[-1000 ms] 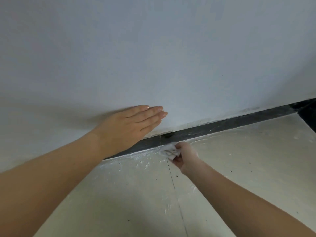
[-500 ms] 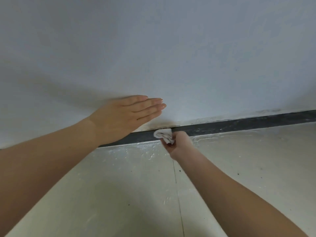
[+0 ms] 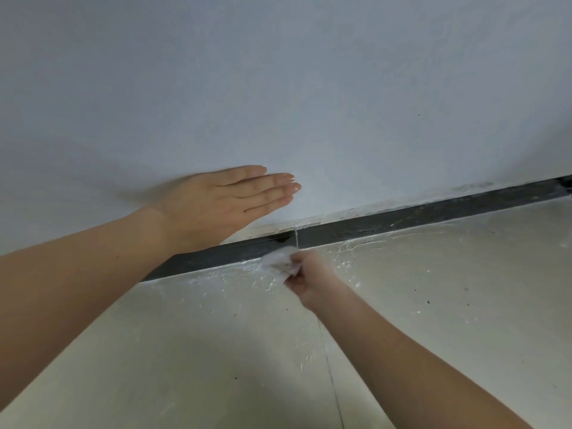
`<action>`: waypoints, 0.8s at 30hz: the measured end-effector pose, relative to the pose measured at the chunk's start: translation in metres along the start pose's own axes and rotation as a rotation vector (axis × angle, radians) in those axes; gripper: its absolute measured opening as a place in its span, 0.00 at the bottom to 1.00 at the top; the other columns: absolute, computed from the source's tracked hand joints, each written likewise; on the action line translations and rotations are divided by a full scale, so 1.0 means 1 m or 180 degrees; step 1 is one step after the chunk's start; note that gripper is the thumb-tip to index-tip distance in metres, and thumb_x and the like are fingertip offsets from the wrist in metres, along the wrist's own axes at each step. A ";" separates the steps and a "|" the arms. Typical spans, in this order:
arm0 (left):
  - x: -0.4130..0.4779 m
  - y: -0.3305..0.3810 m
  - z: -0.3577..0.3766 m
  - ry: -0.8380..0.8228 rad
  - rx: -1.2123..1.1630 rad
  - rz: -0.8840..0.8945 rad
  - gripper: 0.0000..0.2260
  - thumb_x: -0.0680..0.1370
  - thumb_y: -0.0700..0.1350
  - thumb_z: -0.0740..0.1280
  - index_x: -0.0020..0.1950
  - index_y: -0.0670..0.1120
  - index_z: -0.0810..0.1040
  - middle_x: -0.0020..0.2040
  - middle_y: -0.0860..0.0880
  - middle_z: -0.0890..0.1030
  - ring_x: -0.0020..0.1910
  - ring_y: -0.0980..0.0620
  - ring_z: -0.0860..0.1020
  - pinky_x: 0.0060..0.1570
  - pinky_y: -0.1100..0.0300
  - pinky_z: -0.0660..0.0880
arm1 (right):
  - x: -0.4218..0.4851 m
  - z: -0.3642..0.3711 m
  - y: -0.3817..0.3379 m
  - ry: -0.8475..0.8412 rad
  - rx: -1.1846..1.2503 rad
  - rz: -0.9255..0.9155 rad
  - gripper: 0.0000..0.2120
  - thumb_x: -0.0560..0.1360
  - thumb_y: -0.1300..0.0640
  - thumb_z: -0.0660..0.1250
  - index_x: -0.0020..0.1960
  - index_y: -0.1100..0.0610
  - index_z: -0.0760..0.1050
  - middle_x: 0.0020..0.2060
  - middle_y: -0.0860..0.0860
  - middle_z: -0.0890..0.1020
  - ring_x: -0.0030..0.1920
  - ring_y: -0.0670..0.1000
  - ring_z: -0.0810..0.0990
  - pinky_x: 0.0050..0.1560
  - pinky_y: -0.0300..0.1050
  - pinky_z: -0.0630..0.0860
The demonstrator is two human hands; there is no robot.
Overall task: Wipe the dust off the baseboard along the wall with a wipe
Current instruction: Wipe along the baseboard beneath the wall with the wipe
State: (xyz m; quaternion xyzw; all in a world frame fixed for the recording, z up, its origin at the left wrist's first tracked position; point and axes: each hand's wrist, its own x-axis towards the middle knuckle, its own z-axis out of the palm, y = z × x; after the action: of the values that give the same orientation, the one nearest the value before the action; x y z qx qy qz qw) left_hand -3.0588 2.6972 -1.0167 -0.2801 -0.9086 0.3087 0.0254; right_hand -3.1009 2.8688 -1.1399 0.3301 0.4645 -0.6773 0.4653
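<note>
Since half a second ago, the right hand (image 3: 305,275), closed on a crumpled white wipe (image 3: 278,261), has dropped from the dark baseboard strip (image 3: 402,218) face to its floor edge, while the open, empty left hand (image 3: 229,205) braces on the pale wall (image 3: 309,88).

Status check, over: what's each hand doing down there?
Left hand open, flat on wall. Right hand shut on wipe, at dark baseboard by its seam. Nothing in the way.

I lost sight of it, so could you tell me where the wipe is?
In the head view, the wipe is bunched in the right hand, just right of centre, against the lower edge of the dark baseboard.
</note>
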 end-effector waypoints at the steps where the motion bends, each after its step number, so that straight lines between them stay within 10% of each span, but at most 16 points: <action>1: 0.001 -0.001 0.001 0.0047 0.0110 0.0040 0.27 0.80 0.36 0.37 0.78 0.43 0.56 0.78 0.48 0.57 0.76 0.51 0.56 0.75 0.54 0.48 | 0.001 0.008 0.012 -0.0168 -0.0095 0.0094 0.12 0.76 0.70 0.57 0.59 0.66 0.68 0.43 0.62 0.77 0.45 0.65 0.82 0.50 0.51 0.81; 13: 0.015 0.018 0.005 0.0639 -0.0114 -0.0406 0.28 0.75 0.37 0.51 0.77 0.45 0.59 0.77 0.50 0.58 0.76 0.54 0.54 0.74 0.55 0.44 | 0.045 0.064 0.069 -0.0362 -0.0379 0.0092 0.16 0.72 0.71 0.62 0.58 0.64 0.69 0.47 0.59 0.78 0.43 0.53 0.81 0.53 0.52 0.80; 24: 0.016 0.019 0.012 0.0726 -0.0106 -0.0445 0.27 0.77 0.39 0.49 0.77 0.46 0.60 0.77 0.51 0.58 0.76 0.53 0.54 0.74 0.55 0.44 | 0.033 -0.063 -0.038 0.0996 0.1118 -0.0884 0.15 0.72 0.69 0.62 0.58 0.65 0.73 0.49 0.60 0.77 0.46 0.55 0.80 0.49 0.47 0.80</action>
State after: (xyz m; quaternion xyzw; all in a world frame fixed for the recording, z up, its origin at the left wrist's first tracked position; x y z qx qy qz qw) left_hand -3.0659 2.7114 -1.0392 -0.2497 -0.9222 0.2573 0.1453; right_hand -3.1468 2.9219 -1.1790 0.4395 0.4469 -0.7456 0.2261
